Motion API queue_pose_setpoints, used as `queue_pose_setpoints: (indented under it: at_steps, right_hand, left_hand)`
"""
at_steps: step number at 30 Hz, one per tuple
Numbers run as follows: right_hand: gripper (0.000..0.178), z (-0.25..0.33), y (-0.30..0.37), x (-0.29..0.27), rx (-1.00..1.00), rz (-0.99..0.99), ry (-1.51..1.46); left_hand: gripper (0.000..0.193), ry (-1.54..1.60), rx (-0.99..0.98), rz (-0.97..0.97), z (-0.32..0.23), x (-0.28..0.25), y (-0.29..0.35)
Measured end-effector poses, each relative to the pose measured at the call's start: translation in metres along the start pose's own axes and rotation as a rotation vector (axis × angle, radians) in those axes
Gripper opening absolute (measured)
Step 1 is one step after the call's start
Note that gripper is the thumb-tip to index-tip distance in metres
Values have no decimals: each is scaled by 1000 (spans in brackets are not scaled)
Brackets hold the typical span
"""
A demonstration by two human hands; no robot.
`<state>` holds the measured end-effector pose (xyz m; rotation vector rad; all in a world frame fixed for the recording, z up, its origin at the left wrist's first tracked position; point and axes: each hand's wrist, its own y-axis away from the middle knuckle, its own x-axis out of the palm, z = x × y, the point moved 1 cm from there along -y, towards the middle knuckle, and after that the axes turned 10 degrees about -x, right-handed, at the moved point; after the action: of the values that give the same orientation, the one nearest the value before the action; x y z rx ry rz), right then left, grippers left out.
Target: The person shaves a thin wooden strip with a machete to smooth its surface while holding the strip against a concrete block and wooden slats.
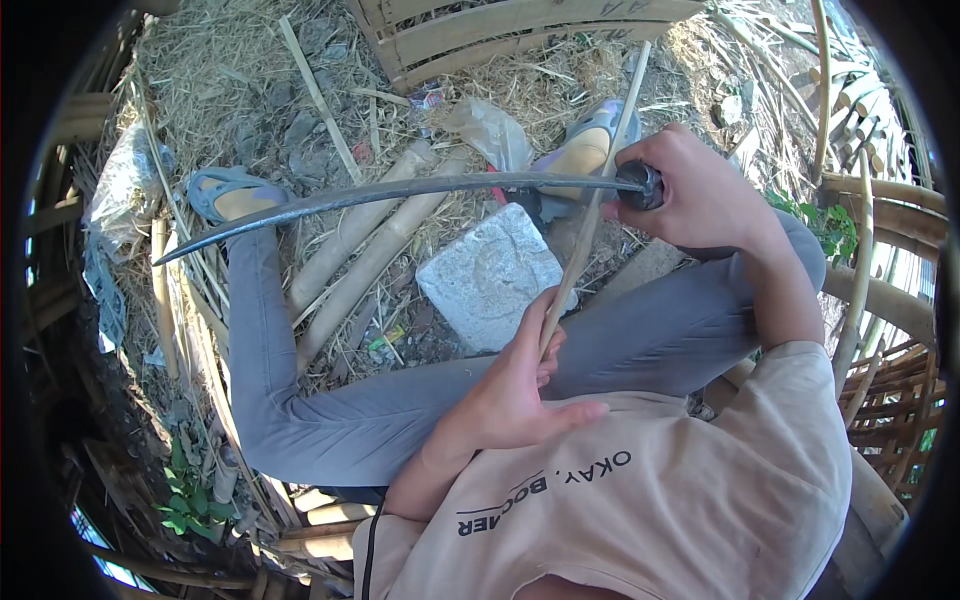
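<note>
My right hand [695, 190] is wrapped round the dark handle of a long curved machete [400, 188]. Its narrow blade reaches leftward across the view, the tip pointing down at the far left. A thin bamboo strip [574, 265] slants up from my left hand [508, 392], whose fingers curl round its lower end with the thumb held apart. Blade and strip cross close to the handle; whether they touch, I cannot tell. Below the blade, between my legs, a pale square stone block [492, 275] lies on the ground.
Two bamboo poles [372, 240] lie left of the block. A slatted wooden crate [510, 35] stands at the far side on straw. Clear plastic bags [492, 130] and loose strips litter the ground. Cut bamboo [868, 115] is stacked at far right; a woven bamboo basket [895, 410] sits near right.
</note>
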<state>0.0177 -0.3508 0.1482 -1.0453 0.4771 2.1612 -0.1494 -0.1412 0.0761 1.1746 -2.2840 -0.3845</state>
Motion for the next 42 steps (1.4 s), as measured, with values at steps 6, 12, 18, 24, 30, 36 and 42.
queue_pose_setpoints:
  at_steps: [6, 12, 18, 24, 30, 36, 42]
  right_hand:
    - [20, 18, 13, -35, 133, 188, 72]
    - [22, 11, 23, -37, 161, 167, -2]
    - [24, -1, 17, -26, 175, 106, 64]
    - [27, -6, 2, -18, 233, 118, 194]
    - [29, -28, -2, -4, 192, 142, 332]
    - [30, -36, -17, -1, 206, 101, 346]
    - [34, -43, -25, 15, 209, 84, 418]
  left_hand:
    - [156, -253, 34, -38, -21, 16, 18]
    - [144, -429, 20, -41, -30, 28, 14]
    - [94, -181, -48, -385, -4, 25, -8]
    - [25, -96, -16, -544, 13, -16, -14]
    - [22, -104, 115, -674, 15, -30, -13]
    - [25, 20, -10, -616, 9, -34, -14]
    - [27, -67, 42, -694, 18, -36, -24]
